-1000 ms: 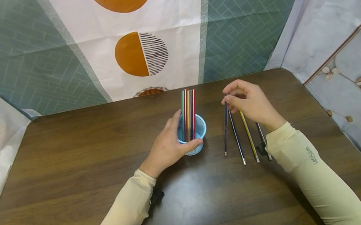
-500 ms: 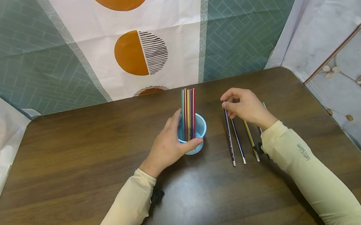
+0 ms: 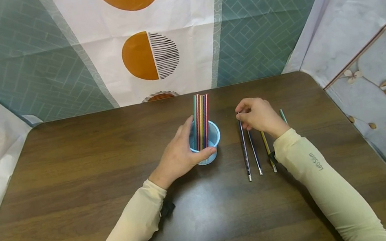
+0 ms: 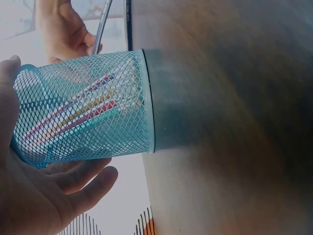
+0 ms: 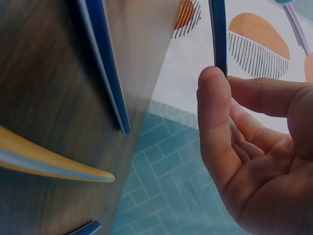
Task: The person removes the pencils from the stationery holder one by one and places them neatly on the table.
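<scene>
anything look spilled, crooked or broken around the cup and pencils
No, nothing stands out. The left hand holds an upright blue mesh cup, the pencils inside slant together, and the right hand pinches a dark blue pencil. No spill or damage shows.

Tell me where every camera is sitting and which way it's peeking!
Head: worn on the head, looking forward and down at the table; left hand, right hand and sleeves show.
Left wrist: worn there, looking sideways at the blue mesh cup; the left hand shows close up, the right one beyond.
Right wrist: worn there, looking along the right fingers pinching a dark blue pencil; that hand shows.
Shared: head and left wrist views both show the cup.
</scene>
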Demonstrator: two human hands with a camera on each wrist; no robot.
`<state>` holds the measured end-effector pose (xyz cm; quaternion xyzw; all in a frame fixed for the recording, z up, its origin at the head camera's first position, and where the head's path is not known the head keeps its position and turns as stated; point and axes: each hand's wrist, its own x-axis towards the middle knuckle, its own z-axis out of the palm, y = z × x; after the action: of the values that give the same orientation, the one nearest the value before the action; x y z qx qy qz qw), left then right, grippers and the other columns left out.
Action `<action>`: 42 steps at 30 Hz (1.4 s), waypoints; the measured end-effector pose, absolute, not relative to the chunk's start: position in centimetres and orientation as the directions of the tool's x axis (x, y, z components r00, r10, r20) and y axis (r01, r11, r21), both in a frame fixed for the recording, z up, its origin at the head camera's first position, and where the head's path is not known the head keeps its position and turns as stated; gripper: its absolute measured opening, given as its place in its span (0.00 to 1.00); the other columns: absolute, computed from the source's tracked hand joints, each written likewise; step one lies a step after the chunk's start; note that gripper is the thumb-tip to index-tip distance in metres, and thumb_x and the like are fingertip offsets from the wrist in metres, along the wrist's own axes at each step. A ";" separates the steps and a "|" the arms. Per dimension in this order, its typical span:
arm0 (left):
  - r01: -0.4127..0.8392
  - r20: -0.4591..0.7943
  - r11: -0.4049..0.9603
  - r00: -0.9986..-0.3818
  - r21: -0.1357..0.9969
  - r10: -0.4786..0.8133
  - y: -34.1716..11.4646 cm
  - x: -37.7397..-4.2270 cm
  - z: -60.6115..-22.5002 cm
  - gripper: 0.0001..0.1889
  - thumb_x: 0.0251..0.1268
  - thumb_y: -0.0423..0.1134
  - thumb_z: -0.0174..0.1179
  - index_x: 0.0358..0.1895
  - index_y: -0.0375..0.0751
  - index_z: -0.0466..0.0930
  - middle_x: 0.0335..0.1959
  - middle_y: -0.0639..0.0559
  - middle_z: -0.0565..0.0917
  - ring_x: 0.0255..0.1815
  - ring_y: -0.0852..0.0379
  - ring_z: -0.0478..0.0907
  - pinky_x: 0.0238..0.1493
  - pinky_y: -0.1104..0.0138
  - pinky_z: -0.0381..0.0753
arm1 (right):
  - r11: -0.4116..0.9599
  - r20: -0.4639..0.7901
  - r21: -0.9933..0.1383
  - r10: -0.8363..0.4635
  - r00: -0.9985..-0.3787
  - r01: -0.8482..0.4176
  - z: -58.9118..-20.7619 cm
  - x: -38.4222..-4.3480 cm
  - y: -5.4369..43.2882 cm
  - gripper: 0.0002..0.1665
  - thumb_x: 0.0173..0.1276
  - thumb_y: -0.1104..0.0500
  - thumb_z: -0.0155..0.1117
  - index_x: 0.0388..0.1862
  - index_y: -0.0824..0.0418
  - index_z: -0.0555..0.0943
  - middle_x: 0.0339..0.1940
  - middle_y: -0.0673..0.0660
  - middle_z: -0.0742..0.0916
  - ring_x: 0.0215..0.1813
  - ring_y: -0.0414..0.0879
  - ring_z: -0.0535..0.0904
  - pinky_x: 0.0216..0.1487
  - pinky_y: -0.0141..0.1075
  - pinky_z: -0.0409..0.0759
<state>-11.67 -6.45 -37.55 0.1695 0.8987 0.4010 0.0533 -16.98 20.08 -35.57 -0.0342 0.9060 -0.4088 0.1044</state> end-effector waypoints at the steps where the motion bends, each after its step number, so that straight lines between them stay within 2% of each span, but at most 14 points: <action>1: 0.264 0.042 0.619 -0.936 0.740 0.349 -6.5 -11.7 -37.6 0.57 0.40 0.78 0.58 0.75 0.61 0.45 0.58 0.51 0.69 0.47 0.52 0.77 0.50 0.56 0.78 | 0.670 -0.168 -0.742 -0.143 -0.975 0.029 -35.6 -17.0 20.0 0.12 0.68 0.63 0.60 0.49 0.65 0.78 0.32 0.60 0.83 0.28 0.51 0.82 0.32 0.40 0.83; 6: 0.267 0.049 0.612 -0.936 0.745 0.349 -6.5 -11.8 -37.5 0.56 0.40 0.77 0.59 0.75 0.65 0.44 0.57 0.52 0.69 0.47 0.52 0.77 0.50 0.56 0.78 | 0.711 -0.197 -0.702 -0.141 -0.970 0.039 -35.9 -17.3 19.7 0.12 0.68 0.62 0.59 0.49 0.64 0.78 0.35 0.59 0.83 0.28 0.50 0.81 0.30 0.38 0.82; 20: 0.249 0.023 0.615 -0.936 0.748 0.350 -6.4 -11.8 -37.4 0.57 0.39 0.78 0.59 0.75 0.65 0.44 0.58 0.52 0.69 0.47 0.53 0.76 0.50 0.56 0.78 | 0.793 -0.248 -0.606 -0.116 -0.962 0.060 -36.6 -17.9 18.6 0.08 0.67 0.62 0.61 0.43 0.62 0.78 0.38 0.60 0.84 0.24 0.47 0.79 0.26 0.35 0.80; 27: 0.245 0.022 0.609 -0.937 0.754 0.349 -6.5 -11.8 -37.4 0.56 0.40 0.77 0.60 0.74 0.66 0.44 0.57 0.52 0.69 0.46 0.53 0.77 0.49 0.56 0.78 | 0.797 -0.285 -0.597 -0.104 -0.953 0.092 -36.9 -18.2 18.2 0.07 0.66 0.63 0.61 0.43 0.62 0.78 0.38 0.60 0.83 0.25 0.48 0.79 0.26 0.35 0.80; 42: 0.247 0.024 0.620 -0.938 0.744 0.345 -6.5 -11.9 -37.5 0.56 0.40 0.77 0.59 0.74 0.67 0.43 0.57 0.52 0.69 0.44 0.56 0.76 0.48 0.57 0.78 | 0.831 -0.302 -0.553 -0.126 -0.945 0.066 -37.5 -18.5 18.2 0.06 0.67 0.62 0.60 0.42 0.62 0.79 0.39 0.60 0.83 0.27 0.48 0.81 0.27 0.35 0.78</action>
<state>-11.86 -6.52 -37.49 0.1647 0.8981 0.4033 0.0603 -18.55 18.16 -37.52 -0.0161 0.9424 -0.2906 0.1651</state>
